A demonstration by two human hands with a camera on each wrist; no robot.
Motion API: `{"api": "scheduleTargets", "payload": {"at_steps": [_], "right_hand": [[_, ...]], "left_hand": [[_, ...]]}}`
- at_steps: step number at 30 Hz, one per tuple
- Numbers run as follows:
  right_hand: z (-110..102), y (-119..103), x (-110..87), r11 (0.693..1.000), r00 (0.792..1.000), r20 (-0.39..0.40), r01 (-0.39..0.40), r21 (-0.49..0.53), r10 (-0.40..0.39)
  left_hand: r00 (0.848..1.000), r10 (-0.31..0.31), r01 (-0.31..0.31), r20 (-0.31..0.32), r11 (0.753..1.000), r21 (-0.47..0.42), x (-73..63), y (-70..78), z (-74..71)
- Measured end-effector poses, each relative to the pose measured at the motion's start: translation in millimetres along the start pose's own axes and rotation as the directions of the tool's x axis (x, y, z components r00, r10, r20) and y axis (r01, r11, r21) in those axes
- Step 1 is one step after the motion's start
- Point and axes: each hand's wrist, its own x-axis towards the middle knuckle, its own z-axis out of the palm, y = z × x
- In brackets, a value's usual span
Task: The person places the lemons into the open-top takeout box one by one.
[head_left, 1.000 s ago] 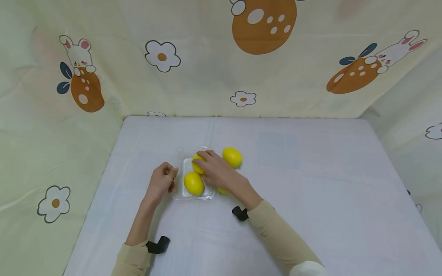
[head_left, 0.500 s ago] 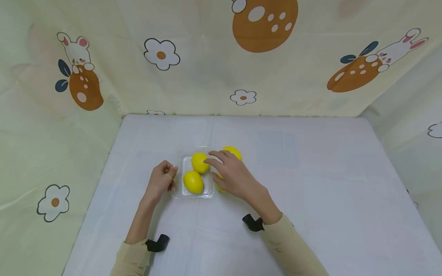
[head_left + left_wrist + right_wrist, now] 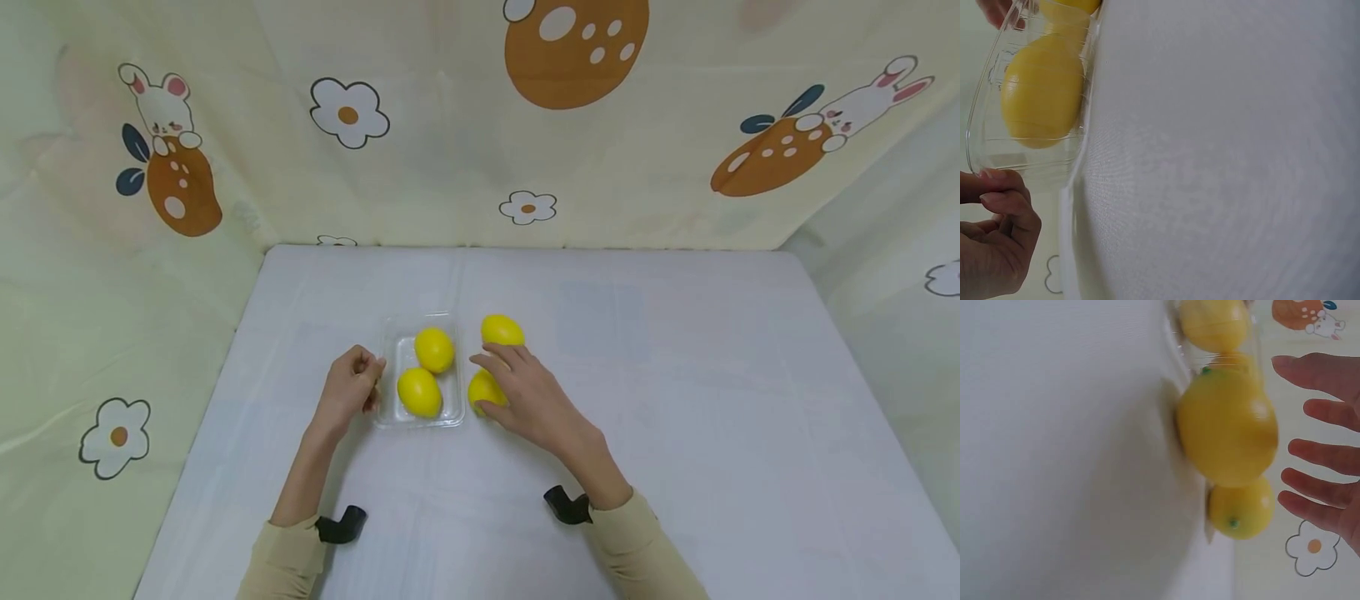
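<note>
A clear plastic container point(image 3: 405, 421) stands on the table with two lemons inside, a rear lemon point(image 3: 434, 349) and a front lemon point(image 3: 420, 392). My left hand point(image 3: 349, 387) pinches the container's left rim between thumb and fingers; the left wrist view shows the fingertips point(image 3: 999, 181) right at that rim. Two more lemons lie on the table just right of the container: a far lemon point(image 3: 502, 330) and a near lemon point(image 3: 485, 392). Over the near one hovers my right hand point(image 3: 534, 397), fingers spread and holding nothing. In the right wrist view, the near lemon point(image 3: 1227, 427) sits beside the spread fingers.
A white cloth covers the table point(image 3: 675, 400). Behind it hangs a patterned curtain point(image 3: 435, 175), which also runs along both sides. Each wrist carries a black camera mount point(image 3: 567, 505).
My right hand has let go of the rear lemon in the container and moved right, over the near loose lemon. My left hand keeps its place at the rim.
</note>
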Motion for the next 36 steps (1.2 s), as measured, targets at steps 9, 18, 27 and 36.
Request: {"api": "scheduleTargets", "payload": {"at_steps": [9,18,27,36], "right_hand": [[22,12,-1.2,0.999,0.999,0.023,-0.032,0.000,0.032],[37,11,0.0,0.994,0.988,0.121,-0.099,0.037,0.094],[45,10,-2.0,0.995,0.987,0.125,-0.102,0.017,0.099],[42,11,-3.1,0.997,0.994,0.081,-0.078,0.015,0.076]], "left_hand": [[1.000,0.003,-0.003,-0.002,1.000,0.007,2.5,-1.2,-0.2],[1.000,0.010,-0.010,-0.012,1.000,0.008,2.8,-2.3,0.6],[1.000,0.016,-0.016,-0.020,1.000,0.009,2.4,-2.3,1.3],[1.000,0.003,-0.003,-0.022,1.000,0.007,2.9,-1.7,0.8]]}}
